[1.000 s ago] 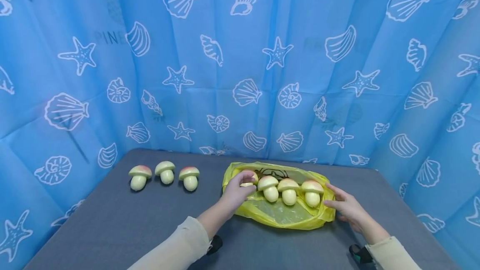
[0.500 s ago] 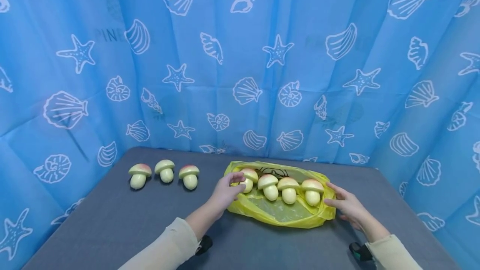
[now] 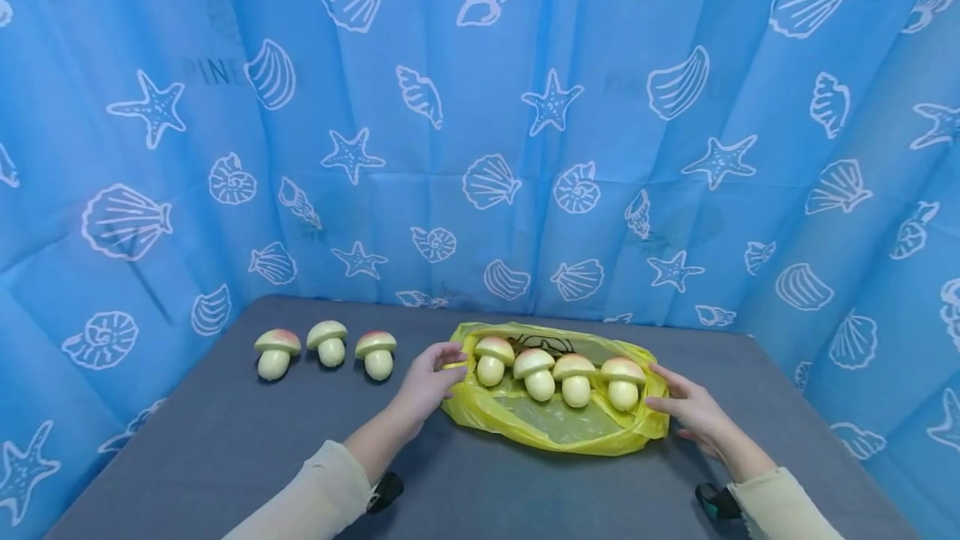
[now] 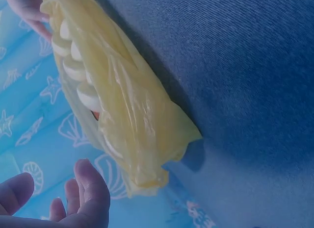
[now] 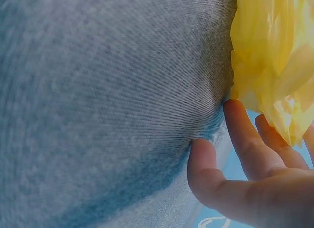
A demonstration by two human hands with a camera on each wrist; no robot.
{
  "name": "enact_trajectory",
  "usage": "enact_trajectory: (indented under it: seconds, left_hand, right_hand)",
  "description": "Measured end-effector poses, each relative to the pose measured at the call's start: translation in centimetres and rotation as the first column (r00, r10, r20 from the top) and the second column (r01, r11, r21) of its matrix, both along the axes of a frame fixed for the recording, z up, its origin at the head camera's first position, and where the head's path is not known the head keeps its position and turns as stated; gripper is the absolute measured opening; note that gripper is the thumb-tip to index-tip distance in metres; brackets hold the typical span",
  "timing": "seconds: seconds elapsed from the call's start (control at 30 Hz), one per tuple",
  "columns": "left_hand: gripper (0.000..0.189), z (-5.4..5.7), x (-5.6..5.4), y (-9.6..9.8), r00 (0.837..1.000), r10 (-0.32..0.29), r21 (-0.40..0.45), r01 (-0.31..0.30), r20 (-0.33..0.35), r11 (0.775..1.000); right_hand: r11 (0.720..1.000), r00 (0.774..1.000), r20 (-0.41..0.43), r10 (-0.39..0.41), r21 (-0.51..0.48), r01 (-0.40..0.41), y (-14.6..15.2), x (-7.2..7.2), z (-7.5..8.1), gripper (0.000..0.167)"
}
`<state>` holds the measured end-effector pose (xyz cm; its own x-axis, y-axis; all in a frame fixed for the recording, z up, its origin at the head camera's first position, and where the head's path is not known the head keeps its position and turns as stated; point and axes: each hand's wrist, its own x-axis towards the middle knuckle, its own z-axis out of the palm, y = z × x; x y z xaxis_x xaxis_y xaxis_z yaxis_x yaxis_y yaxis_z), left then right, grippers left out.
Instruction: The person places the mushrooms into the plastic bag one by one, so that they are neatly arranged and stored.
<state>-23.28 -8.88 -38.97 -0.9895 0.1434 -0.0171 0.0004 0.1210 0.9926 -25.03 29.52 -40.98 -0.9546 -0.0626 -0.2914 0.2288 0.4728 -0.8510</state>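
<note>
Curtain [image 3: 465,123] behind, left hand [image 3: 424,382] (empty, like right hand [image 3: 697,412]) lies between three mushrooms [image 3: 328,346] and yellow bag [image 3: 495,422].

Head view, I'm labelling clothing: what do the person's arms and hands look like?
The left sleeve and right sleeve are pale cream. Beside each sits a small black device, the right one partly green. The left hand and right hand are gloveless.

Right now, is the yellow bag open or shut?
Open. In the head view the yellow bag gapes wide, and four mushroom-shaped things show inside it.
</note>
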Motion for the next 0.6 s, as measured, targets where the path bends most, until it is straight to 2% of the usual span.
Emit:
enact_trajectory:
  seconds: [0.33,0.6]
  left_hand:
    - [0.045,0.3,0.2,-0.7,0.999,0.038,0.000,-0.038,0.001,0.999]
    - [0.044,0.1,0.2,-1.3,0.998,0.054,-0.014,-0.054,0.009,0.998]
  right_hand:
    - [1.000,1.000,0.000,0.006,-0.006,-0.006,0.0,-0.1,0.0,0.080]
    - [1.000,1.000,0.008,0.007,0.001,-0.007,0.1,0.0,0.0,0.080]
